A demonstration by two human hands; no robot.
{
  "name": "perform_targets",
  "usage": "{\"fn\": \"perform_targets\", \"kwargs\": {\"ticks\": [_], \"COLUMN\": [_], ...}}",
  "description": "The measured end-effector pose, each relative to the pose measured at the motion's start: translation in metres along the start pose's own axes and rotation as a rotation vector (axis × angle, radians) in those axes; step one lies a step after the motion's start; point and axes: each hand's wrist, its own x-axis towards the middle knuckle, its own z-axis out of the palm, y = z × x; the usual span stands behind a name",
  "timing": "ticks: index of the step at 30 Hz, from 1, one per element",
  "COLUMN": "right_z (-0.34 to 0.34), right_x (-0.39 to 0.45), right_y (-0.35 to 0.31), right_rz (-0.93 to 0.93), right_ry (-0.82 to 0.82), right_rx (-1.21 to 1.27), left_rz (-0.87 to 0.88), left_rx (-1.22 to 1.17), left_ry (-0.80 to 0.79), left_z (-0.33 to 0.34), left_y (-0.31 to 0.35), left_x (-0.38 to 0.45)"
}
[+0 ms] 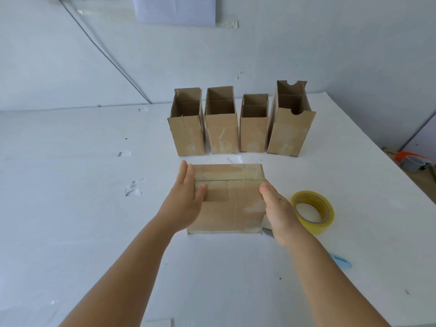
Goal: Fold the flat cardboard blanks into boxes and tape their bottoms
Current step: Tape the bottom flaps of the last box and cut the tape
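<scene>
Your left hand (pixel 188 192) and right hand (pixel 278 208), fingers straight, press the sides of the box (pixel 228 199) on the counter (pixel 70 208), beside the tape (pixel 312 211).

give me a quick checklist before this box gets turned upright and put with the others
1. Bottom seam of the box taped: ok, tape runs along the flap join.
2. Hands placed for a lift: ok, left hand and right hand sit flat against opposite sides, fingers straight.
3. Space in the row of finished boxes: ok, bare table left of the four upright ones.
4. Tape roll out of the way: ok, lying right of the right hand.
5. Blue cutter blade retracted: cannot tell.
6. Tape stuck down fully at the ends: cannot tell.
</scene>
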Motion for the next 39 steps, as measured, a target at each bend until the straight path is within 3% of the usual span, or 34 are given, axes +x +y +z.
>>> {"fn": "perform_targets", "kwargs": {"ticks": [3,5,7,10,12,17,24,28,32,37,39], "right_z": [-0.001,0.005,0.022,0.036,0.033,0.019,0.008,0.0,-0.004,0.004,0.01], "right_x": [0.001,-0.001,-0.006,-0.008,-0.009,-0.012,-0.012,-0.012,-0.01,-0.004,-0.004], "right_y": [-0.012,-0.022,-0.029,-0.023,-0.023,-0.027,-0.035,-0.034,-0.039,-0.046,-0.049], "right_rz": [0.002,-0.159,-0.401,-0.388,-0.298,-0.064,0.106,0.037,-0.146,-0.254,-0.269], "right_ry": [0.043,0.131,0.083,0.009,0.072,0.18,0.121,0.103,0.038,-0.019,-0.068], "right_rx": [-0.205,-0.659,-1.082,-1.35,-1.262,-0.651,-0.44,-0.334,-0.209,-0.015,0.014], "left_rz": [-0.079,-0.113,-0.148,-0.21,-0.224,-0.249,-0.326,-0.236,-0.082,-0.248,-0.219], "left_rx": [-0.23,-0.253,-0.262,-0.316,-0.319,-0.311,-0.314,-0.408,-0.559,-1.094,-1.159], "left_ry": [0.093,0.079,0.064,0.055,0.075,0.088,0.076,0.071,0.206,0.14,0.148], "left_z": [0.001,0.001,0.001,0.003,0.004,0.001,-0.009,-0.015,-0.031,-0.055,-0.058], "left_y": [-0.004,-0.007,-0.009,-0.009,-0.008,-0.007,0.002,0.004,0.014,0.018,0.016], "left_x": [0.002,0.003,0.003,0.002,0.002,0.001,-0.003,-0.015,-0.034,-0.04,-0.044]}}
